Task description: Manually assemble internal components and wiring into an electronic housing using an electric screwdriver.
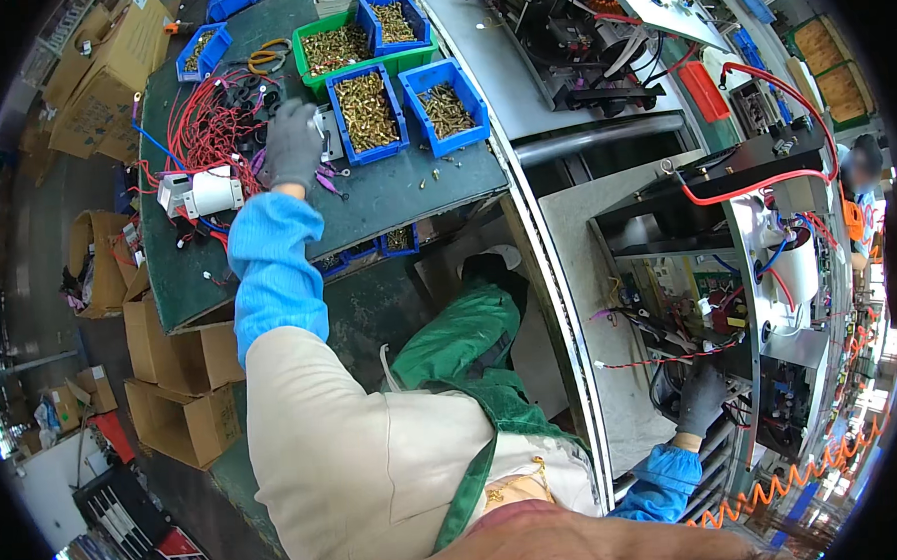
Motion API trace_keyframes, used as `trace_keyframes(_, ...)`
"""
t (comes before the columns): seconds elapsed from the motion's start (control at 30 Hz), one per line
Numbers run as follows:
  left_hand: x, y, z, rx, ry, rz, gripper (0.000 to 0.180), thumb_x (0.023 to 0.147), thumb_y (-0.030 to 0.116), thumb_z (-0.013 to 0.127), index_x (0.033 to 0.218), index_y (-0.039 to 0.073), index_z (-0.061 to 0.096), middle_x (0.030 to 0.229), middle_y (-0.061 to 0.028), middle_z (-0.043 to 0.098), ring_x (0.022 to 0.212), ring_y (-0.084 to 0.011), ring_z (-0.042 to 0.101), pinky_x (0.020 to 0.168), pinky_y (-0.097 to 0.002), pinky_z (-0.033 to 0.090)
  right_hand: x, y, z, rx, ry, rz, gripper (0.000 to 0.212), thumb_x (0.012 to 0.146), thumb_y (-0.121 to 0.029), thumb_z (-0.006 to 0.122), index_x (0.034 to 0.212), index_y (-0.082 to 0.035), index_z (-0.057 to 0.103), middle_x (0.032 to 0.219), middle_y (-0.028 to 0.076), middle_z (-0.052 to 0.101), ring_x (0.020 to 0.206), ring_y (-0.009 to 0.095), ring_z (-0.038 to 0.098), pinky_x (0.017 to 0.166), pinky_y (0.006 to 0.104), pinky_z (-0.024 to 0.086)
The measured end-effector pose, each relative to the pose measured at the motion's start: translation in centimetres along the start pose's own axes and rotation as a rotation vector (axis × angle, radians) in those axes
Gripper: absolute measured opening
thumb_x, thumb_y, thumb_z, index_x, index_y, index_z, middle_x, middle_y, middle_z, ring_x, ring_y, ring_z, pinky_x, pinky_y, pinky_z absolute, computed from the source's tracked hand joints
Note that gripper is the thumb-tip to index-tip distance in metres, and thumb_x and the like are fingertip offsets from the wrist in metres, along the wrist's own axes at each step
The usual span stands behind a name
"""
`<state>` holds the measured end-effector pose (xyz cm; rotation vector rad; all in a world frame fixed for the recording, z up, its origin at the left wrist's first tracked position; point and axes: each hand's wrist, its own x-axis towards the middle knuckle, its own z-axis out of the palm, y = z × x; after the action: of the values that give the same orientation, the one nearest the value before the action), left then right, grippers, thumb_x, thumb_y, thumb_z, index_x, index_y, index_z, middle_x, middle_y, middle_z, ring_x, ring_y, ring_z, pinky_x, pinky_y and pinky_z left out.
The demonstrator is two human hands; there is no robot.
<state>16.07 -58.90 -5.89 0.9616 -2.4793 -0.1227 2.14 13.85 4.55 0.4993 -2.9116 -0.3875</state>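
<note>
My left hand, in a grey glove, is over the green bench top, between a tangle of red wires and a small metal bracket. Its fingers point away from me and are too unclear to show a grip. Purple-ended cable lugs lie by its wrist. A white cylindrical part with wires sits to its left. Off to the right, my gloved right hand is down beside an open electrical chassis, among dark cables; its fingers are mostly hidden.
Blue bins of brass-coloured fittings stand on the bench, some by a green tray. A twisted red-and-black wire runs across the chassis. Cardboard boxes are at the left. An orange coiled hose crosses the lower right. Another person is at far right.
</note>
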Motion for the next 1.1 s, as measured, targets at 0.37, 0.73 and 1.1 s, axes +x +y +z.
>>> trace_keyframes(0.37, 10.5, -2.0, -3.3, -0.675, 0.22, -0.329, 0.026, 0.078, 0.012, 0.061, 0.103, 0.011, 0.069, 0.089, -0.0108, 0.069, 0.08, -0.0181, 0.063, 0.073, -0.0292, 0.048, -0.2, -2.0, -2.1, 0.049, -0.111, 0.036, 0.027, 0.086, -0.025, 0.055, 0.106, -0.008, 0.06, 0.109, 0.02, 0.06, 0.085, 0.036, 0.061, 0.068, 0.0449, 0.049)
trace_keyframes(0.73, 6.5, 9.5, -22.4, -1.023, 0.185, 0.529, 0.022, 0.084, 0.0, 0.054, 0.104, -0.001, 0.063, 0.094, -0.0108, 0.063, 0.081, -0.0169, 0.06, 0.069, -0.0256, 0.049, -2.9, -8.7, -2.2, 0.743, -0.099, -0.02, 0.034, 0.083, -0.024, 0.061, 0.111, -0.005, 0.058, 0.091, 0.016, 0.064, 0.085, 0.029, 0.062, 0.069, 0.035, 0.049)
trace_keyframes(1.1, -16.3, 34.5, -17.7, -1.513, -1.582, 1.235, 0.016, 0.077, 0.003, 0.057, 0.089, 0.0, 0.065, 0.09, -0.0124, 0.064, 0.084, -0.0225, 0.061, 0.076, -0.0328, 0.047, -3.0, -22.7, 5.4, 2.167, -0.502, 0.082, 0.036, 0.082, -0.036, 0.057, 0.094, -0.003, 0.062, 0.097, 0.013, 0.062, 0.09, 0.028, 0.062, 0.08, 0.0346, 0.05)
